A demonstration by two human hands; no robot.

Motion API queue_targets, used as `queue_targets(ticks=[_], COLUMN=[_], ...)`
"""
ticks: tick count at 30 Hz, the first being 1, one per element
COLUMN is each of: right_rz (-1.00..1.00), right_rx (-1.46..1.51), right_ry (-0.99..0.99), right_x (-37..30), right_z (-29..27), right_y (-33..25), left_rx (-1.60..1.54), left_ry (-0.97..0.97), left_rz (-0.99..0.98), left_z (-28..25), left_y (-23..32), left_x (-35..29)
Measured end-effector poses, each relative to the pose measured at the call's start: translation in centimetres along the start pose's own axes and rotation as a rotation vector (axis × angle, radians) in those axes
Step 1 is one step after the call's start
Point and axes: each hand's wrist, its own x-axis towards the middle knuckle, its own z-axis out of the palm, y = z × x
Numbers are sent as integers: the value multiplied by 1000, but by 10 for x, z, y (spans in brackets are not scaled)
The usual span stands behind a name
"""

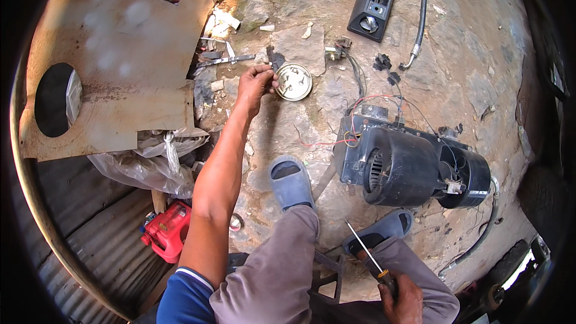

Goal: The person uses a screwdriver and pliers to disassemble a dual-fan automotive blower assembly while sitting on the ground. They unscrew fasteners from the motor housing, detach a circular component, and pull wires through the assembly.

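My left hand reaches out to the left rim of a round, shallow metal lid lying on the ground with several small parts, likely screws, in it. Its fingertips are pressed together; whatever is between them is too small to name. My right hand, low beside my knee, is wrapped round the dark and yellow handle of a screwdriver, its shaft pointing up and to the left. Past my feet, on the right, lies a black blower unit with two rounded fan housings and loose red and dark wires.
A black control panel and a black hose lie at the far right. A small part with wires sits beyond the blower. Rusty sheet metal, clear plastic bags and a red jug stand along the left.
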Motion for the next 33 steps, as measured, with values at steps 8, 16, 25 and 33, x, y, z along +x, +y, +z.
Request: queue_targets(ticks=[8, 16, 25, 33], right_rz=[38, 44, 2, 33], right_rx=[-36, -54, -59, -47], right_ry=[-23, -38, -17, -47], right_x=[5, 10, 7, 6], right_z=[1, 2, 3, 2], right_y=[-3, -5, -3, 0], left_rx=[538, 841, 824, -15], left_ry=[146, 55, 77, -166], left_rz=[213, 351, 380, -102], left_z=[-1, 27, 31, -14], left_y=[-28, -27, -27, -1], left_x=[11, 13, 12, 0])
